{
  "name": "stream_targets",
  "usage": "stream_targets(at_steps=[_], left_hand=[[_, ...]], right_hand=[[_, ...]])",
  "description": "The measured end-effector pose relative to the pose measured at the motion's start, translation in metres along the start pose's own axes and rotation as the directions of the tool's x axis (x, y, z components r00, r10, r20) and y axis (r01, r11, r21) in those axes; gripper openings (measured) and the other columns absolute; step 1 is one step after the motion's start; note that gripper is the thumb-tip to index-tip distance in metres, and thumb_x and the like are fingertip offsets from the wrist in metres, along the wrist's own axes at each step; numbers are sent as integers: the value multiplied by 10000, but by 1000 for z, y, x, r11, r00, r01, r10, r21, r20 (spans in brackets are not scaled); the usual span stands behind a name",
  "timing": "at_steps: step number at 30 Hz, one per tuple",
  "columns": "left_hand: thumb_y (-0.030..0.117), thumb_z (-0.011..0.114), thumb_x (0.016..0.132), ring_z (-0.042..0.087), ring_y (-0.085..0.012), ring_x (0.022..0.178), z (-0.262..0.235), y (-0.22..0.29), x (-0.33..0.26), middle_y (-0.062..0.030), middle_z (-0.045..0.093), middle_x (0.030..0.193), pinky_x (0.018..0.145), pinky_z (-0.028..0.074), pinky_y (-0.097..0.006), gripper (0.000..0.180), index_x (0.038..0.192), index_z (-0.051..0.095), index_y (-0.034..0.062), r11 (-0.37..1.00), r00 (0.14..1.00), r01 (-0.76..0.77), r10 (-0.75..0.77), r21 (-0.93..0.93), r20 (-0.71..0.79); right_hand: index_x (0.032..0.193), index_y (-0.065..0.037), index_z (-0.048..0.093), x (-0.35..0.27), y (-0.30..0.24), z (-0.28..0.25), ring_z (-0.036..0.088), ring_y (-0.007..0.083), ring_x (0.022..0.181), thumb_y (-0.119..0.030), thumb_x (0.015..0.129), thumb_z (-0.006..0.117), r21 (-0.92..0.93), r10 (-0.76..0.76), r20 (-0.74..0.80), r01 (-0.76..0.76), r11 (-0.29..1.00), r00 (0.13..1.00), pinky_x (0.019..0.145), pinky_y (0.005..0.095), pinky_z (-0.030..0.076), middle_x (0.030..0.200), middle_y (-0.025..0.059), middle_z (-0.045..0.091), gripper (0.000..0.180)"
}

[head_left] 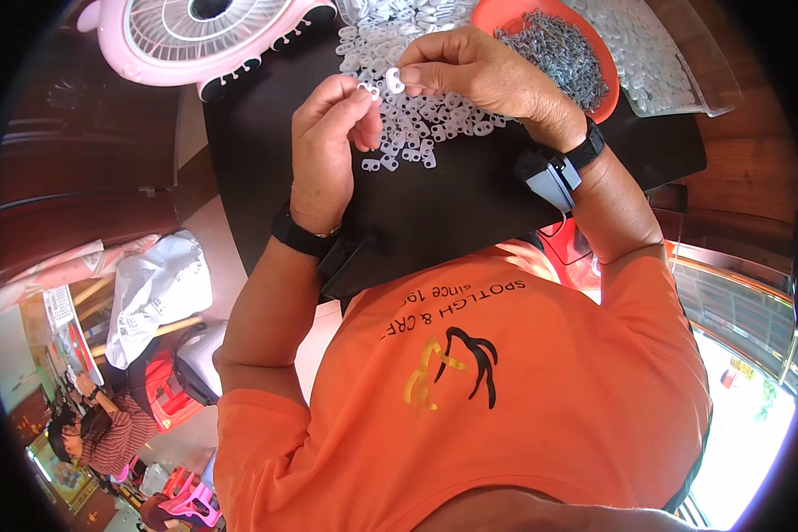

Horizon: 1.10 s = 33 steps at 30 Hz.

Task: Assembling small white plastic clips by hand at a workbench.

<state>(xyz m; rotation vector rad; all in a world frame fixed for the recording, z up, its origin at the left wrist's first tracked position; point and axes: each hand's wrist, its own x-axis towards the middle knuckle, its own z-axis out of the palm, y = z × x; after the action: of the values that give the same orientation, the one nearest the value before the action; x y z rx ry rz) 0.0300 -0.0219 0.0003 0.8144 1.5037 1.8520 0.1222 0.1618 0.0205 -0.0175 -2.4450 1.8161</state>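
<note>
Black table (470, 204), pink fan (195, 40), daylight right

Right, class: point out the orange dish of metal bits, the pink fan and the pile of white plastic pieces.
Orange dish (495, 14), head view, bare rim.
Pink fan (142, 73), head view, lower casing.
White plastic pieces (417, 124), head view, pile's middle.

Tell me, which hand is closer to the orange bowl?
Right. The right hand is just beside the orange bowl, almost at its rim. The left hand is farther off, lower down over the black table.

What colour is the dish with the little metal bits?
Orange-red dish, seen best in the head view.
</note>
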Motion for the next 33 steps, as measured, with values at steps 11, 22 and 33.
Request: stream_targets(at_steps=[11, 22, 33], left_hand=[[170, 479, 902, 532, -118, 610, 4, 2, -2, -58, 595, 717, 587, 412, -236, 184, 828, 557, 21, 989, 996, 65, -56, -129, 75], [158, 463, 911, 540, -137, 632, 2, -1, 0, -81, 601, 733, 614, 417, -247, 180, 847, 549, 13, 982, 998, 39, -29, -186, 56], [172, 486, 900, 585, -157, 682, 2, -4, 0, -92, 624, 781, 654, 442, -267, 179, 868, 550, 9, 975, 999, 14, -3, -222, 51]], right_hand=[[934, -22, 676, 3, 5, 9, 553, 49, 733, -227, 854, 652, 124, 36, 16, -38, 992, 999, 686, 199, 454, 755, -27, 617, 222], [998, -18, 653, 3, 3, 15, 583, 64, 792, -109, 839, 678, 246, 8, -18, -4, 969, 1000, 717, 200, 464, 879, 4, 652, 185], [976, -18, 640, 4, 4, 17, 579, 70, 775, -97, 828, 686, 244, 21, -11, -18, 969, 1000, 688, 204, 468, 862, 9, 642, 174]])
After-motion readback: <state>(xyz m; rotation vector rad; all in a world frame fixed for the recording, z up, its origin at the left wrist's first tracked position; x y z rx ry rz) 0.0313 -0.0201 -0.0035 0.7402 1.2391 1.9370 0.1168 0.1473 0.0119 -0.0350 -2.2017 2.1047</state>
